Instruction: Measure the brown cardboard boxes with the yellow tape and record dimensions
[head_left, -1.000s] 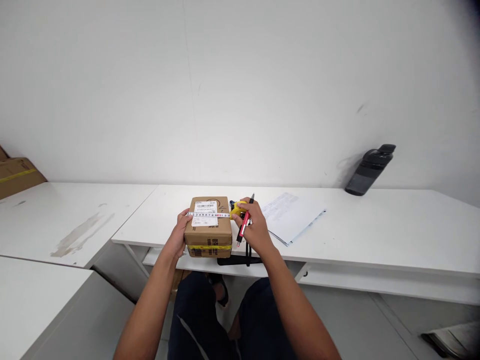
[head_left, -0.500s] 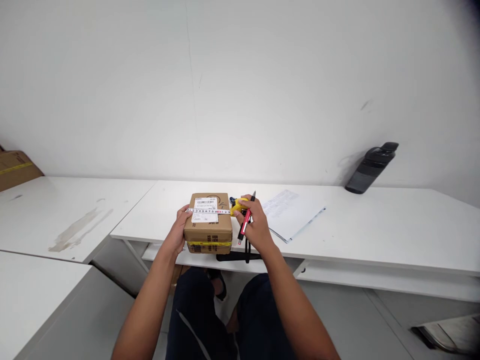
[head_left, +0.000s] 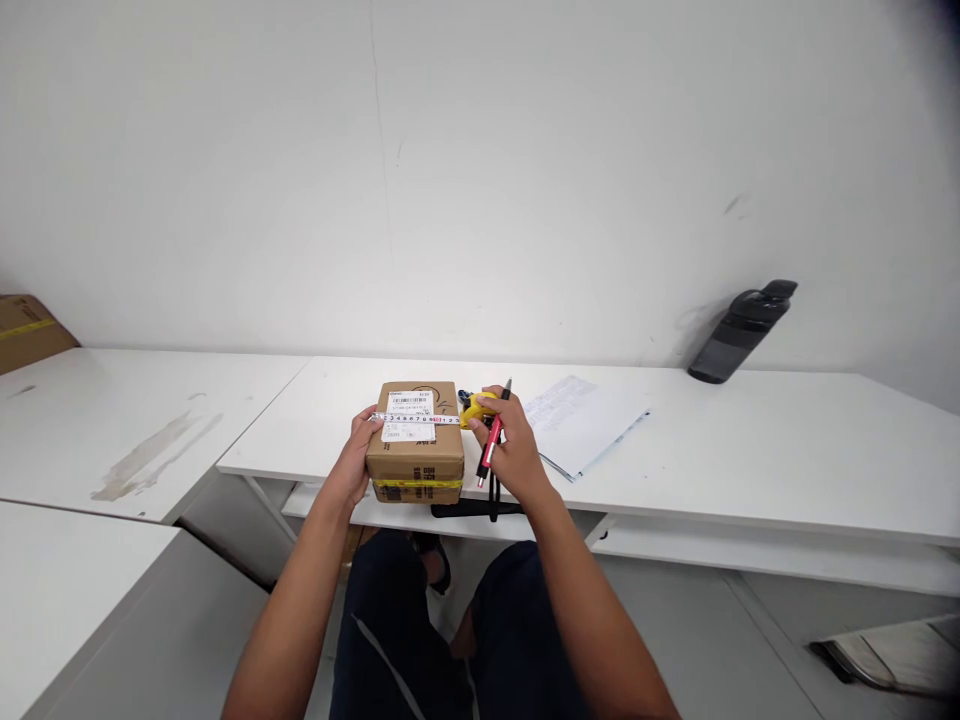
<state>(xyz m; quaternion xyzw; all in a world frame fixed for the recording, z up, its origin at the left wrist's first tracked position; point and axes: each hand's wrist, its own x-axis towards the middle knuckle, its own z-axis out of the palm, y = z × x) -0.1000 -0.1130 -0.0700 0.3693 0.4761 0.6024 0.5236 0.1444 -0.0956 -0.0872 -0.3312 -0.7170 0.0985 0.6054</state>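
A small brown cardboard box (head_left: pixel 416 463) with a white label (head_left: pixel 409 432) and yellow tape sits at the front edge of the white desk. Across its top lies the blade of a yellow tape measure (head_left: pixel 477 408), numbers facing up. My left hand (head_left: pixel 355 462) grips the box's left side, its fingertips at the blade's end. My right hand (head_left: pixel 514 450) is closed on the tape measure's case just right of the box. A red and black pen (head_left: pixel 493 440) is also held in that hand, slanting up.
Papers (head_left: pixel 581 425) lie on the white desk (head_left: pixel 720 450), right of my right hand. A dark bottle (head_left: pixel 739 335) stands farther right by the wall. Another cardboard box (head_left: pixel 30 330) is at the far left. A dark strap hangs below my right hand.
The view has shifted very slightly. Both hands, the box and the tape measure keep almost the same places relative to one another.
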